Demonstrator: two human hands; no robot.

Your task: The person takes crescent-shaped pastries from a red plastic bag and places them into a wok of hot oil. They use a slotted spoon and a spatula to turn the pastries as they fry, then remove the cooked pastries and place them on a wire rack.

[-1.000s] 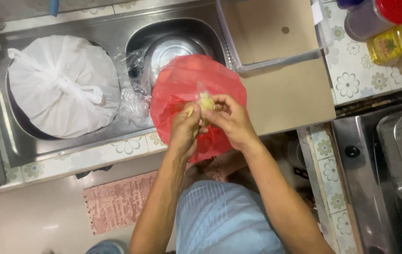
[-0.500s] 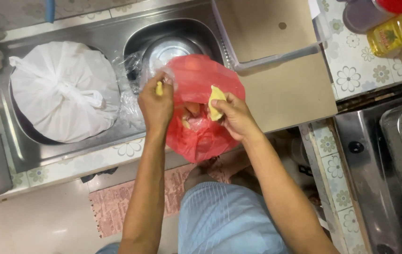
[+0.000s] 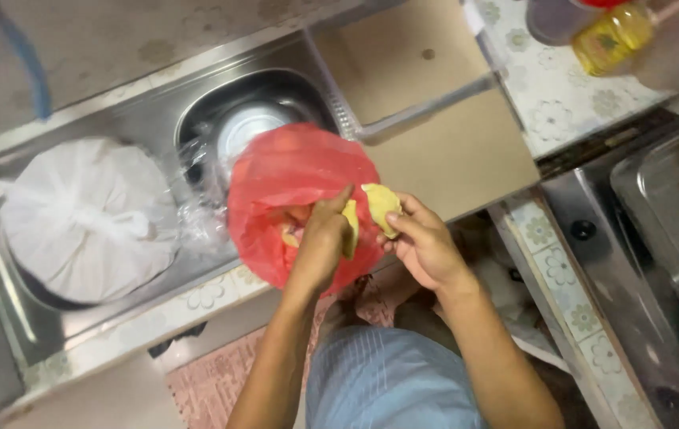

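Sink (image 3: 117, 119): tied bag (image 3: 89, 218) in left basin, bowl (image 3: 248, 127) in right basin.
Open bag (image 3: 300, 183): over sink's front edge.
Board (image 3: 451, 151): right of sink.
Bottle (image 3: 613, 36): far right, probably on desk (image 3: 546, 111).

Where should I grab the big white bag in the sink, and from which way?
Probably by the twisted knot in the middle of the white bag, coming straight down from above. The bag is round and full, so its sides would likely slip, while the knot sticks up, bunched and narrow. Both hands are busy over the red bag.
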